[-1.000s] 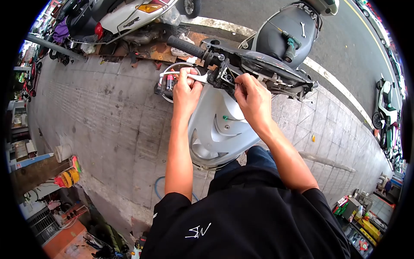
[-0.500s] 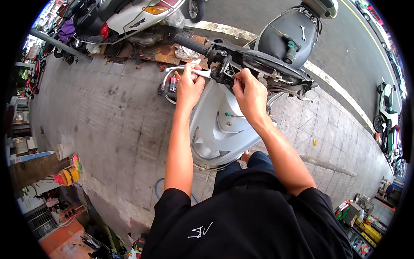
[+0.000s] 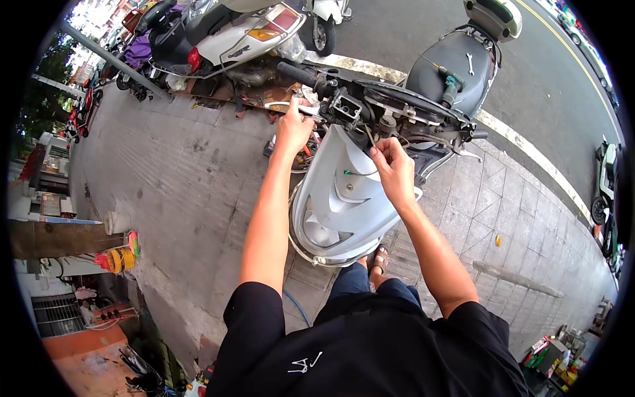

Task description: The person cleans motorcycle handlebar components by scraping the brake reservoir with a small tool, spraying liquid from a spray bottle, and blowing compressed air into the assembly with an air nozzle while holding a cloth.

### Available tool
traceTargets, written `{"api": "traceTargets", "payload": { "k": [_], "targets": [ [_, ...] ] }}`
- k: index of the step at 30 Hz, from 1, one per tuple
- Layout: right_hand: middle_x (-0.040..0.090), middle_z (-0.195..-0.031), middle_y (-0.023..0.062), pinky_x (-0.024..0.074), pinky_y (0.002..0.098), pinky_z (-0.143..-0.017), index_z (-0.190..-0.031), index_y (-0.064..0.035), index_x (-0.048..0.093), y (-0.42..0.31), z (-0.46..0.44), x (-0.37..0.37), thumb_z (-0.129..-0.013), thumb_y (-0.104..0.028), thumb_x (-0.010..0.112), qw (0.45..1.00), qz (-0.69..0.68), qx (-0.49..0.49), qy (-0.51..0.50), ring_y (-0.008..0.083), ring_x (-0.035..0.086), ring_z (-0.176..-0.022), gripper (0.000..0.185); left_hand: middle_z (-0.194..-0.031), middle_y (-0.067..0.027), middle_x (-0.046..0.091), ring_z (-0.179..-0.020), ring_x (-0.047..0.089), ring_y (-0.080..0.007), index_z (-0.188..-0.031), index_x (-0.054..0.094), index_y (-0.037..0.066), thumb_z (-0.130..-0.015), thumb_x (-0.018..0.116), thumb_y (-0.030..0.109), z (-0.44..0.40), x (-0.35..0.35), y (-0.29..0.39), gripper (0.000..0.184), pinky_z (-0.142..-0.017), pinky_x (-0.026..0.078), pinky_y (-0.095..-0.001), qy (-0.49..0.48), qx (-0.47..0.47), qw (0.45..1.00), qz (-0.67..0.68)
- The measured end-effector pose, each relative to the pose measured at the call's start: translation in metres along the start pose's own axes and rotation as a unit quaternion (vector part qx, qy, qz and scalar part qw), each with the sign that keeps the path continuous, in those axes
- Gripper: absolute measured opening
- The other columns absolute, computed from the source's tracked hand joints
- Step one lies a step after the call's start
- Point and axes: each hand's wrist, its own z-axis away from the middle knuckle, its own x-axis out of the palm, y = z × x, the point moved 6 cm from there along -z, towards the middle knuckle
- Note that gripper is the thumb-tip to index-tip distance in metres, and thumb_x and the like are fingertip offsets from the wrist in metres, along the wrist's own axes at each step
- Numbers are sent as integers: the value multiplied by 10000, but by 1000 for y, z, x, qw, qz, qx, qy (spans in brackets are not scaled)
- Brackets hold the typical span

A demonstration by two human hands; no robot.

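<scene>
My left hand [image 3: 294, 131] is closed around the silver brake lever [image 3: 309, 110] of a scooter with its handlebar covers off. Beside the lever sits a small black box-shaped reservoir [image 3: 346, 107] with its top off; what is inside is too small to make out. My right hand [image 3: 395, 171] pinches a thin, light-brown stick-like piece [image 3: 370, 137] below the handlebar, its upper end near the bare cables and fittings. Under both hands stands the scooter's silver-grey front panel [image 3: 340, 198], from which a green-tipped wire [image 3: 348, 173] pokes out.
On the scooter's seat [image 3: 433, 63] lie a cordless drill [image 3: 452, 89] and a wrench [image 3: 470, 63]. A basket with tools [image 3: 303, 155] is partly hidden behind my left forearm. Another parked scooter [image 3: 245, 36] stands at upper left, and a road runs behind.
My right hand has drawn back from the reservoir, down and to the right, and the thin piece now shows in it. My left hand stays on the lever. The view has shifted slightly.
</scene>
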Motion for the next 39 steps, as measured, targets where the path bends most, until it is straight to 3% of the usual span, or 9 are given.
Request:
{"api": "traceTargets", "payload": {
  "k": [5,12,18,26,30,31,34,35,39],
  "targets": [
    [595,-661,64,455,301,-579,-975,-10,597,6,27,-16,-908,-148,648,999,4,37,26,129,527,-582,162,-959,-283,673,-940,643,-463,-1222,464,91,-834,618,201,1,-8,20,432,-818,497,-530,-28,9,989,-147],
    [643,-713,129,487,345,-632,-947,-11,596,-29,17,6,-891,-131,624,994,73,2,76,237,626,-636,136,-985,-279,671,-965,640,-449,-1273,471,78,-814,593,170,-1,-6,9,484,-840,495,-529,-93,74,990,-78],
    [673,-792,154,486,419,-682,-902,-24,587,-72,2,47,-895,-179,615,958,168,-38,230,340,650,-744,158,-851,-222,679,-908,649,-422,-1276,475,84,-782,577,153,0,-8,5,509,-805,491,-509,-175,171,969,-37],
    [679,-849,143,493,447,-731,-919,-59,587,-61,4,72,-866,-174,618,921,217,66,316,350,657,-834,130,-830,-200,687,-865,666,-394,-1317,440,87,-780,590,178,-17,-5,2,565,-778,502,-493,-271,242,931,-45],
    [666,-839,130,477,448,-708,-902,-54,561,-72,-2,82,-884,-189,623,913,196,30,357,357,637,-801,150,-841,-197,686,-862,666,-395,-1319,433,72,-781,587,171,-20,-6,3,569,-793,505,-476,-319,229,920,0],
    [662,-836,132,477,447,-702,-899,-53,558,-71,-5,86,-888,-192,624,912,200,21,359,357,637,-803,155,-815,-180,683,-851,665,-384,-1321,428,67,-782,583,173,-21,-7,0,570,-779,505,-463,-316,235,919,-23],
    [669,-826,141,472,438,-682,-893,-45,567,-75,-15,90,-899,-214,637,903,217,-8,372,351,639,-765,183,-671,-87,635,-613,633,-204,-1338,394,31,-806,600,128,-22,-6,-4,579,-597,495,-357,-386,220,893,72],
    [669,-834,141,473,439,-684,-895,-43,565,-72,-15,94,-900,-212,634,906,220,13,361,354,640,-769,183,-622,-7,529,-517,481,-87,-1357,337,4,-867,596,60,-19,-7,-4,557,-467,387,-273,-410,221,875,130],
    [662,-799,149,476,443,-674,-893,-39,568,-74,-17,97,-898,-207,631,901,230,61,362,365,644,-758,180,-630,0,502,-503,452,-74,-1364,312,10,-879,592,59,-16,-10,-1,562,-448,366,-241,-483,163,843,171]
  ]
}}
